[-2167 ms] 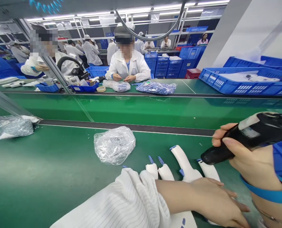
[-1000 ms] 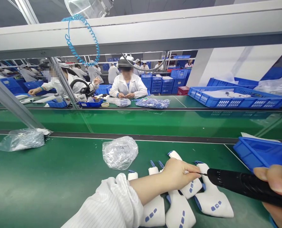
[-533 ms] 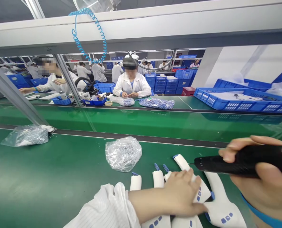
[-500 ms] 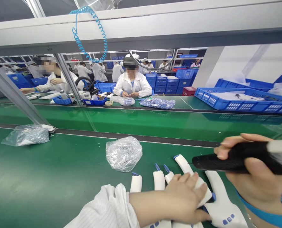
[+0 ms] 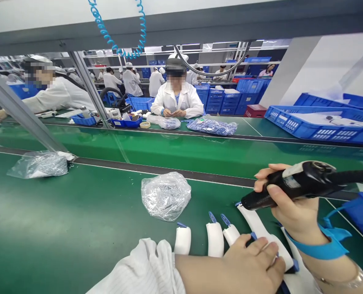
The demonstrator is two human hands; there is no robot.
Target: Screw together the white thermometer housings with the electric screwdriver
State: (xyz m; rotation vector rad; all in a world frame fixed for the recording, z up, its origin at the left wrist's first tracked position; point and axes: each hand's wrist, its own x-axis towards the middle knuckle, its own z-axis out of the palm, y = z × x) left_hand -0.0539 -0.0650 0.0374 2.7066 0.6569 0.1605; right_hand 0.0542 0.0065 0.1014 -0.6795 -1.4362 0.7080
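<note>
My right hand (image 5: 291, 208) is wrapped round a black electric screwdriver (image 5: 303, 179), held nearly level. Its nose is at the blue-tipped far end of a curved white plastic housing (image 5: 256, 222); whether the bit touches it I cannot tell. My left hand (image 5: 254, 265) lies over the wider near part of that housing, fingers bent across it, holding it against the things beneath. Left of it lie more white housings (image 5: 214, 239) with blue strips sticking out of their ends. Another white housing (image 5: 302, 273) is partly hidden under my hands.
A clear bag of small metal pieces (image 5: 165, 196) lies ahead on the green bench (image 5: 61, 220), another plastic bag (image 5: 40, 165) farther left. Beyond the ledge, a person in white (image 5: 177, 96) sits opposite. Blue crates (image 5: 322, 122) stand right; a coiled blue hose (image 5: 104, 30) hangs above.
The screwdriver's nose has come to the end of the housing, its body now tilted. My left hand has slid slightly right and down in view. A co-worker at left has leaned farther left.
</note>
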